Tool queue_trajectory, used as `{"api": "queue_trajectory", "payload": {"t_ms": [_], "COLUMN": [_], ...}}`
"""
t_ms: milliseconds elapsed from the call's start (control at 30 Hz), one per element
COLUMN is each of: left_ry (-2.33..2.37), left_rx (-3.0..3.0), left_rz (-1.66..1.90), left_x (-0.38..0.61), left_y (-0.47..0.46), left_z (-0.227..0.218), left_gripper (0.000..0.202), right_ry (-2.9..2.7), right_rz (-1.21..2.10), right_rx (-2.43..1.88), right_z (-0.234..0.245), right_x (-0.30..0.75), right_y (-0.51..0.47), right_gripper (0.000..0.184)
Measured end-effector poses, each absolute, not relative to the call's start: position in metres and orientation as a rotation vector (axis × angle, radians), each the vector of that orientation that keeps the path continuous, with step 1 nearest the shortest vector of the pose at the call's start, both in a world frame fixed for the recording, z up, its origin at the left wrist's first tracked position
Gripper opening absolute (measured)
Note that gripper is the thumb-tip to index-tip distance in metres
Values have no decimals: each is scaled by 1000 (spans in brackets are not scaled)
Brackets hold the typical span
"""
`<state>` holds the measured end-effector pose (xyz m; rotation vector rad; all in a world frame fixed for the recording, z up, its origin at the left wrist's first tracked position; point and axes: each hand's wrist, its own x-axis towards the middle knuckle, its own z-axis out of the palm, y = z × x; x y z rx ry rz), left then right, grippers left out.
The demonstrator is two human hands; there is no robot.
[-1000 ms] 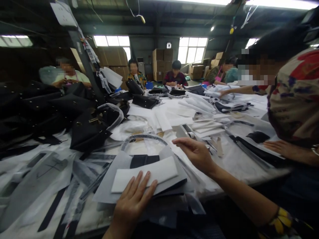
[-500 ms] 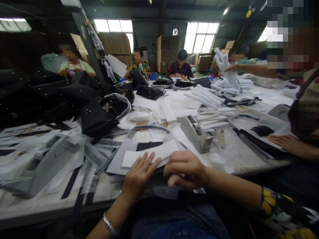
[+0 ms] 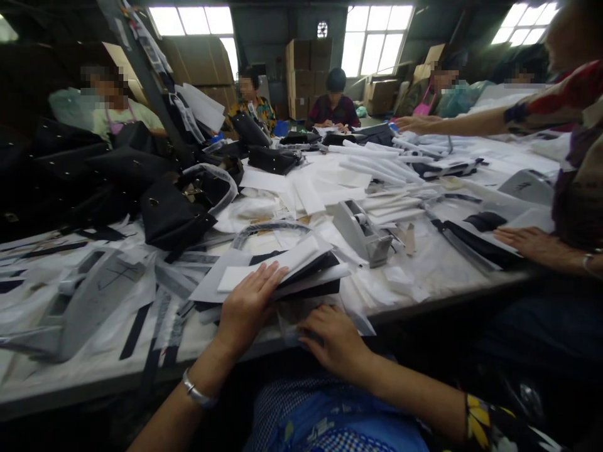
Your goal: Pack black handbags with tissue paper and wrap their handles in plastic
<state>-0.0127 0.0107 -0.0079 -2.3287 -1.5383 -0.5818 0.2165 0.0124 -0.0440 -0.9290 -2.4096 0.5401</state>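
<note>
My left hand (image 3: 249, 301) lies flat with fingers out on a white padding sheet (image 3: 230, 278). Under that sheet is a flat black bag (image 3: 325, 287), layered with white sheets, whose near right side is lifted. The bag's plastic-wrapped handle (image 3: 268, 229) arches away from me. At the table edge my right hand (image 3: 334, 336) has its fingers curled against clear plastic film (image 3: 351, 301). What its fingertips grip, if anything, is hidden.
Grey tape dispensers stand at left (image 3: 94, 307) and beyond the bag (image 3: 362, 232). Black bags (image 3: 174, 210) pile up at left. White rolls (image 3: 372, 166) lie farther back. A co-worker's hand (image 3: 532, 245) rests on another bag at right; others sit across the table.
My right hand has moved down toward the table edge, and its side of the layered bag now stands raised. My left hand stays on the white sheet. The co-worker at right released the white rolls.
</note>
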Motion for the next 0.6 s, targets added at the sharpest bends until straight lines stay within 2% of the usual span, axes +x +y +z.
{"api": "queue_trajectory", "payload": {"t_ms": [67,233,367,433,600], "left_ry": [-1548,-1527,-1516,-1460,-1386], "left_rx": [-2333,-2327,-2290,-2257,-2199], "left_rz": [-588,-564,-538,-512,-481], "left_x": [-13,-9,-1,5,17], "left_y": [11,9,5,2,-6], "left_z": [-7,-13,-19,-25,-40], "left_gripper": [71,71,66,60,50], "right_ry": [-2422,-2534,-2658,-2720,-2587], "right_rz": [469,150,80,194,759], "right_rx": [-872,-856,-837,-839,-654], "right_z": [-32,2,9,8,23], "right_x": [224,247,253,253,248], "right_y": [11,-3,-19,-23,5], "right_gripper": [14,29,27,29,24]}}
